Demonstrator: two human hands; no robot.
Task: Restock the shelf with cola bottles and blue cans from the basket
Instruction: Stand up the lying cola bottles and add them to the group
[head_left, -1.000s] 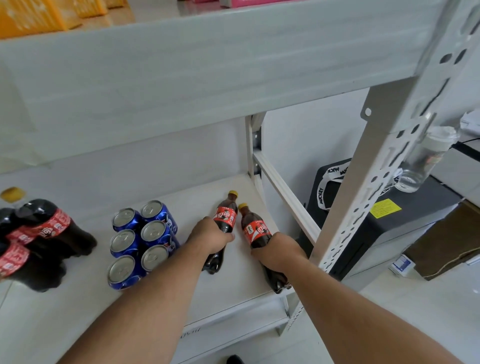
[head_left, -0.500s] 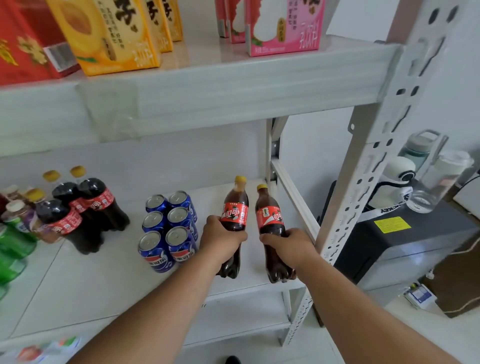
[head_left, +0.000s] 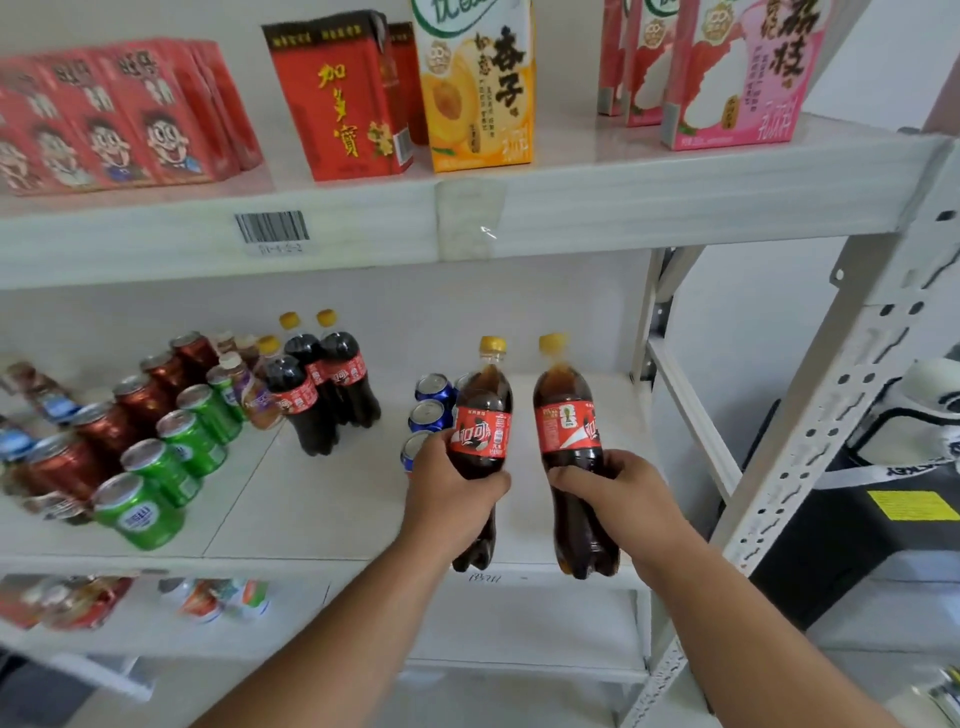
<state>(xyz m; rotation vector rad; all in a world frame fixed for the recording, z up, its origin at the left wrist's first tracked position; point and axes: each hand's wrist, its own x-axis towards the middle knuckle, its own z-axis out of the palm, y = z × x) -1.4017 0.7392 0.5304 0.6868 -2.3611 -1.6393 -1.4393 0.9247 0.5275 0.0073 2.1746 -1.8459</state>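
My left hand (head_left: 451, 491) grips a cola bottle (head_left: 482, 415) with a red label and yellow cap, held upright at the front edge of the white middle shelf (head_left: 311, 499). My right hand (head_left: 615, 488) grips a second cola bottle (head_left: 566, 415) just to its right, leaning slightly. Both bottle bases hang at or just past the shelf's front lip. Several blue cans (head_left: 428, 410) stand on the shelf right behind my left hand, partly hidden by it. Three more cola bottles (head_left: 322, 379) stand further left. The basket is out of view.
Green cans (head_left: 171, 462) and red cans (head_left: 104, 431) fill the shelf's left part. Drink cartons (head_left: 478, 88) line the upper shelf (head_left: 571, 208). The perforated shelf post (head_left: 810, 415) rises close on the right, with a black appliance (head_left: 883, 525) beyond it. Packets lie on the lower shelf (head_left: 208, 603).
My view has tilted up and pulled back, bringing the upper shelf's cartons into sight. Both hands have drawn the two cola bottles from deeper on the shelf toward its front edge and stood them more upright.
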